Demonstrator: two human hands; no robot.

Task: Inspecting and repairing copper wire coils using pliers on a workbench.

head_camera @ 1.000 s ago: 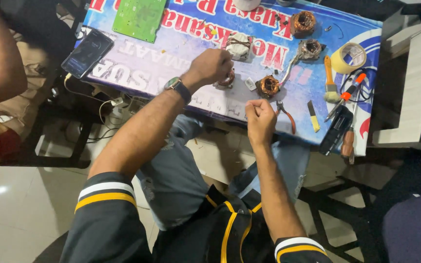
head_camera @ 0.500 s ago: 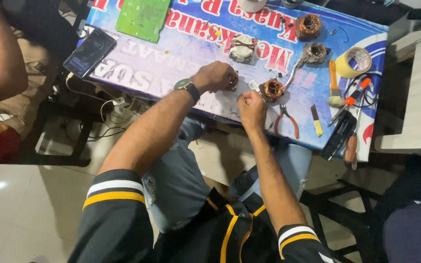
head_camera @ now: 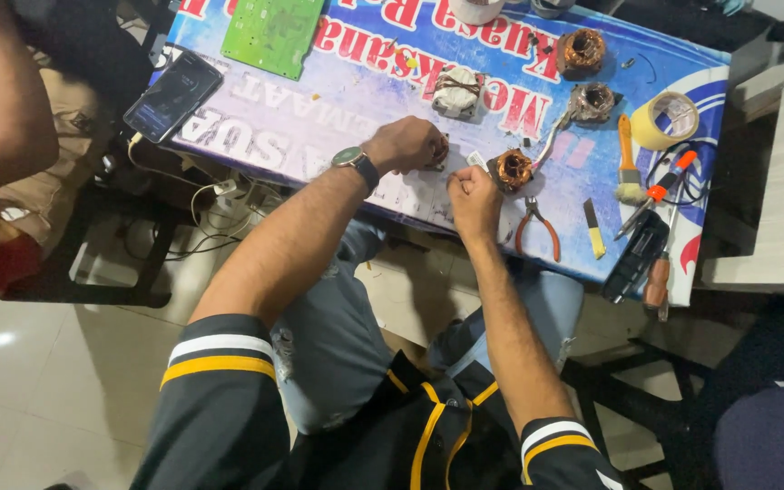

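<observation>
My left hand [head_camera: 407,144], a watch on its wrist, rests on the blue printed banner covering the table [head_camera: 319,136]. Its fingers are closed on a small dark part [head_camera: 438,156] that is mostly hidden. My right hand [head_camera: 474,194] is curled into a fist just to the right, near the table's front edge. Whether anything is pinched in it does not show. A copper-wound coil [head_camera: 512,170] lies right beside its knuckles, with a small white scrap [head_camera: 476,161] between the two hands.
Orange-handled pliers [head_camera: 534,227], a brush [head_camera: 628,172], a tape roll [head_camera: 665,120], screwdrivers [head_camera: 657,192] and a black tool [head_camera: 635,257] lie at the right. Two more coils [head_camera: 581,51] [head_camera: 592,102], a white-wrapped winding [head_camera: 457,91], a green circuit board [head_camera: 272,32] and a phone [head_camera: 172,95] sit farther back. Another person's arm [head_camera: 2,100] is at the left.
My right hand has moved up from below the table edge onto the banner, close to my left hand. My left hand has shifted slightly toward me.
</observation>
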